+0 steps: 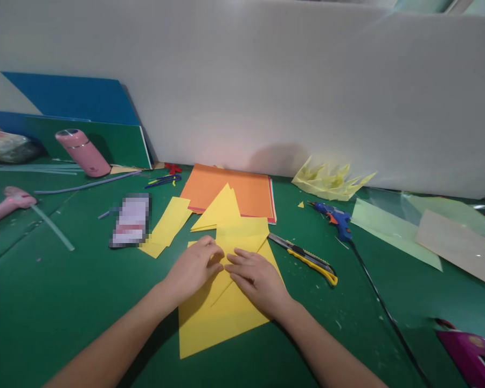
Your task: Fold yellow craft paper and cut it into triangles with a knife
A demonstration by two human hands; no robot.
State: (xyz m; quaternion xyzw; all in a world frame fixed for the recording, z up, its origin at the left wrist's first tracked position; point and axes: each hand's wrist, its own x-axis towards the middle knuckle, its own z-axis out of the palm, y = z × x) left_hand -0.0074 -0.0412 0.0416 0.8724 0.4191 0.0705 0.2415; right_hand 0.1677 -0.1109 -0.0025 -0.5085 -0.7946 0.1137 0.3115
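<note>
A small piece of yellow paper lies over a larger yellow sheet in front of me. My left hand is at the small piece's left side, fingers curled and thumb drawn in at its edge. Across its right side rests my right hand, fingers stretched out and slightly spread, touching the paper. A diagonal paper edge or fold runs beneath both hands. Just beyond are yellow paper triangles, partly overlapped by the small piece. What lies under my fingertips is hidden.
An orange paper stack lies behind. To the right are a yellow utility knife, a blue glue gun with a cord, and a spiky yellow paper crown. Leftward are yellow strips, a blurred phone and a pink bottle.
</note>
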